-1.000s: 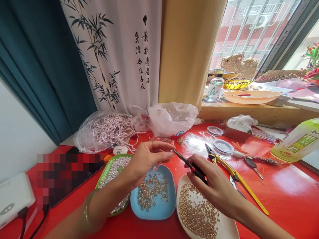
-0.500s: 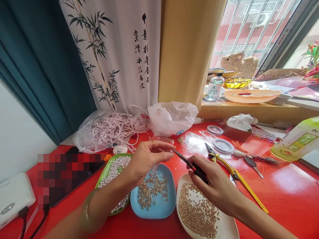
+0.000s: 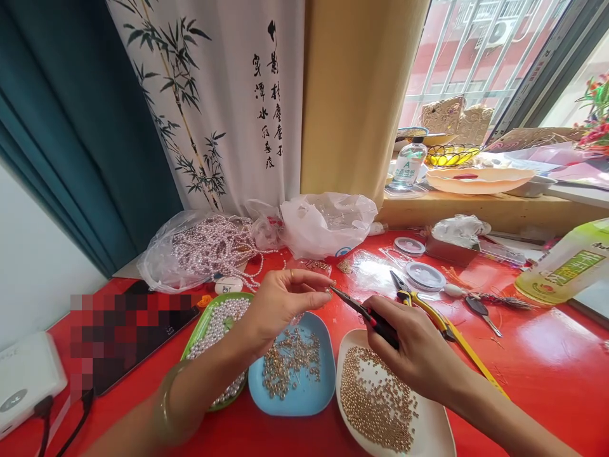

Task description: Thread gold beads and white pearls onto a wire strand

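My left hand [image 3: 280, 303] pinches a tiny pin piece at its fingertips above the blue dish [image 3: 311, 397] of gold pins. My right hand [image 3: 419, 358] grips dark pliers with red-black handles [image 3: 364, 312]; their tip meets the left fingertips at the pin. Below the right hand sits a white dish [image 3: 431, 435] of gold beads. A green tray [image 3: 202, 327] of white pearls lies under the left wrist.
Yellow-handled pliers [image 3: 447, 327] lie right of my hands on the red table [image 3: 547, 355]. Bags of pearl strands [image 3: 204, 247] and clear plastic [image 3: 328, 222] stand behind. Thread spools [image 3: 425, 276], a green bottle [image 3: 566, 266], a dark tablet [image 3: 124, 330] and a white box [image 3: 26, 377] surround.
Both hands hold nearly the same pose; the right hand and pliers have shifted very slightly. The camera has tilted a little.
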### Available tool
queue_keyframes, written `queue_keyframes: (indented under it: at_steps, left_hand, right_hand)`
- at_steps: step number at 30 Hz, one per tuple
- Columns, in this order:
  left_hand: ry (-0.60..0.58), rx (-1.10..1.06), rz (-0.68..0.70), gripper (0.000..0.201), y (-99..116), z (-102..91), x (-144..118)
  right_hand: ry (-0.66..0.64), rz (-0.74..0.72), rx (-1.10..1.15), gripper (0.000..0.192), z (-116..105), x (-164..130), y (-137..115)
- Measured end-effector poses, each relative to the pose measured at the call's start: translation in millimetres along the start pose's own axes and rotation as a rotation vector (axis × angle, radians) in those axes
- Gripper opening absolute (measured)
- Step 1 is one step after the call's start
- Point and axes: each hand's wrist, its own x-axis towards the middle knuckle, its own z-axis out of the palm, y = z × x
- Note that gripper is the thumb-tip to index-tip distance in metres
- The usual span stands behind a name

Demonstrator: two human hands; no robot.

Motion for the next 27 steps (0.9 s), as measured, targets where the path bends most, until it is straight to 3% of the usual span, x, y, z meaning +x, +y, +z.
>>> queue_keyframes:
  at_steps: [7,17,27]
  left_hand:
    - [-0.037,0.027,0.026,0.026,4,0.2,0]
    - [-0.381,0.252,0.134,0.031,18,-14.5,2]
    - [-0.39,0.166,0.084,0.032,12,-14.7,7]
  right_hand:
    - [0.022,-0.002,-0.011,0.012,-1,2,2]
    - [-0.101,0.024,0.085,0.011,-4,4,4]
    - [-0.257,0.093,0.343,0.012,-9,7,2]
